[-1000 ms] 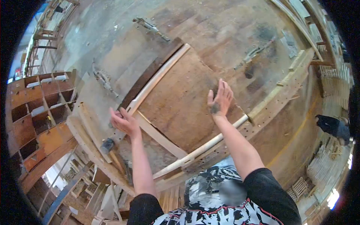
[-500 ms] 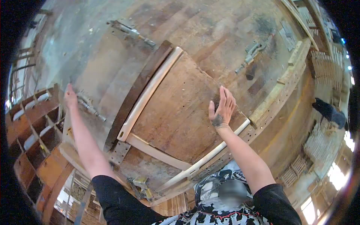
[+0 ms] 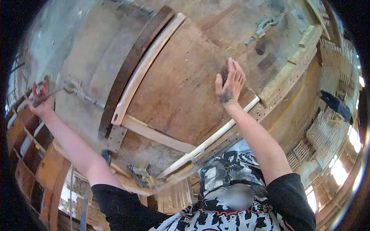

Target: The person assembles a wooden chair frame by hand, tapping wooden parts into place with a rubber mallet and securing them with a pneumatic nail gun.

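Person's left hand [image 3: 40,101] at nine o'clock, fingers partly curled round a slim dark tool [image 3: 43,99], right hand [image 3: 231,83] open, holding nothing, at one o'clock over a flat brown wooden panel [image 3: 173,84], contact unclear, pale rounded wooden rail [image 3: 148,69] toward eleven.

Dark-clothed person [image 3: 336,106] at right, near stacked slats [image 3: 327,133].
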Demonstrator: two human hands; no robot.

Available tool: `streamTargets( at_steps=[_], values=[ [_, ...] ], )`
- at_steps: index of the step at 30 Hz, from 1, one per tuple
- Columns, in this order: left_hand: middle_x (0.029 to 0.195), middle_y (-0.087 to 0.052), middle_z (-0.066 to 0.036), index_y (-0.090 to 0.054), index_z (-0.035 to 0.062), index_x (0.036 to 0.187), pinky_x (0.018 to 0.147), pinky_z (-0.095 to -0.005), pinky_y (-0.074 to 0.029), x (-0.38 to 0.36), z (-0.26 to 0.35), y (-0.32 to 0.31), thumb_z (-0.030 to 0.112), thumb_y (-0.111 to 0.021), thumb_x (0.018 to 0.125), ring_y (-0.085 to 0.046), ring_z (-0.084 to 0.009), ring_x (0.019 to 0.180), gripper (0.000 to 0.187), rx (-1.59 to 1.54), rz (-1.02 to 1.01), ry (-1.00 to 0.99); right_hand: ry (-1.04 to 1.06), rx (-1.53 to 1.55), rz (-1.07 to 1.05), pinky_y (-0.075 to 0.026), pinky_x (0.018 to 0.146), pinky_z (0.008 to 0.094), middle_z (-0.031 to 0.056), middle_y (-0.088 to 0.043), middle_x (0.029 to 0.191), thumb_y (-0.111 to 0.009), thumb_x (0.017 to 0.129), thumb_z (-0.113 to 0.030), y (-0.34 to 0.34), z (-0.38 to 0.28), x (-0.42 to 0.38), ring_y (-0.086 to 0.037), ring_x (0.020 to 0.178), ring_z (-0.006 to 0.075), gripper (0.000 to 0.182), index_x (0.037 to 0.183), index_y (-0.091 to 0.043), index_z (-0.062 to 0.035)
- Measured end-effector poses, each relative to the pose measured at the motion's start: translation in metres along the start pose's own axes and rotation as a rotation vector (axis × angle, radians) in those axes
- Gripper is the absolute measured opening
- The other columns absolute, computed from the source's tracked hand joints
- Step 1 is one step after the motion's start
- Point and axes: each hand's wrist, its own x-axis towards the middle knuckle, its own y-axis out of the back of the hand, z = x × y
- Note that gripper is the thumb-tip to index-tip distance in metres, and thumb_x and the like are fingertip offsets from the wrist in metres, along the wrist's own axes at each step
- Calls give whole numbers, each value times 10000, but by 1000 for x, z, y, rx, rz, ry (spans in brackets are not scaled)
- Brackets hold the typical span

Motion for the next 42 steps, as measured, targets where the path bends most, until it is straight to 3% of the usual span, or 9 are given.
streamTargets(
  at_steps=[4, 7, 15, 25, 29, 31, 35, 37, 42],
  values=[
    [952, -674, -89, -555, 20, 1396, 979, -355, -458, -58, 23, -193, 558, -394, 1029, -648, -249, 961, 671, 676, 157, 222, 17, -8, 15, -286, 1118, 505, 170, -456, 1411, -593, 870, -325, -4, 3, -3, -419, 1316, 364, 713, 1499, -372, -71],
    [1094, -686, -59, -578, 94, 1399, 1011, -352, -425, -74, 0, -223, 544, -518, 992, -619, -218, 1075, 610, 1026, 102, 404, 14, -17, 9, -286, 1120, 497, 145, -457, 1425, -592, 878, -338, -4, 1, -4, -412, 1337, 342, 707, 1499, -371, -85],
    [1430, -563, -91, -507, 100, 1458, 1083, -376, -397, -89, -35, -240, 567, -635, 915, -495, -237, 1341, 728, 1366, 151, 473, -7, 3, 33, -279, 1128, 494, 121, -457, 1435, -587, 894, -339, -4, -3, -6, -410, 1345, 323, 679, 1503, -375, -126],
    [1395, -584, -171, -505, 38, 1441, 1073, -400, -415, -95, -97, -180, 548, -649, 916, -540, -279, 1303, 745, 1608, 148, 151, -16, 16, 47, -272, 1145, 486, 113, -457, 1435, -597, 893, -362, -9, 3, -8, -405, 1355, 313, 675, 1496, -382, -150],
    [1370, -589, -201, -486, -11, 1421, 1086, -389, -408, -196, -113, -235, 459, -628, 969, -541, -290, 1300, 668, 1068, 571, -331, 5, 17, 73, -271, 1149, 483, 111, -465, 1430, -600, 891, -368, -11, 6, -8, -408, 1357, 312, 663, 1487, -405, -150],
    [1389, -564, -203, -475, -25, 1409, 1076, -372, -432, -296, -123, -231, 329, -590, 1019, -554, -273, 1278, 539, 1108, 762, -321, -5, 40, 81, -269, 1153, 487, 106, -476, 1423, -600, 890, -373, -11, 5, -9, -414, 1355, 309, 653, 1479, -426, -151],
    [1404, -534, -215, -401, -4, 1469, 1085, -433, -400, -522, -144, -250, 291, -565, 1029, -515, -329, 1300, 555, 1506, 892, 76, -18, 31, 77, -248, 1167, 486, 115, -467, 1445, -591, 886, -401, -11, 5, -11, -406, 1370, 306, 673, 1486, -416, -151],
    [1389, -535, -217, -301, 14, 1525, 1070, -459, -389, -605, -157, -270, 316, -614, 996, -516, -353, 1276, 684, 1301, 1015, 513, -13, 32, 85, -241, 1171, 485, 119, -462, 1457, -585, 894, -411, -12, 7, -11, -399, 1379, 309, 670, 1487, -413, -152],
    [1339, -536, -233, -239, 50, 1558, 1044, -481, -399, -683, -187, -284, 298, -729, 882, -513, -415, 1238, 871, 1614, 716, 558, -8, 8, 92, -272, 1151, 496, 132, -455, 1475, -570, 926, -440, -15, 6, -14, -414, 1374, 329, 650, 1489, -410, -157]
  ],
)
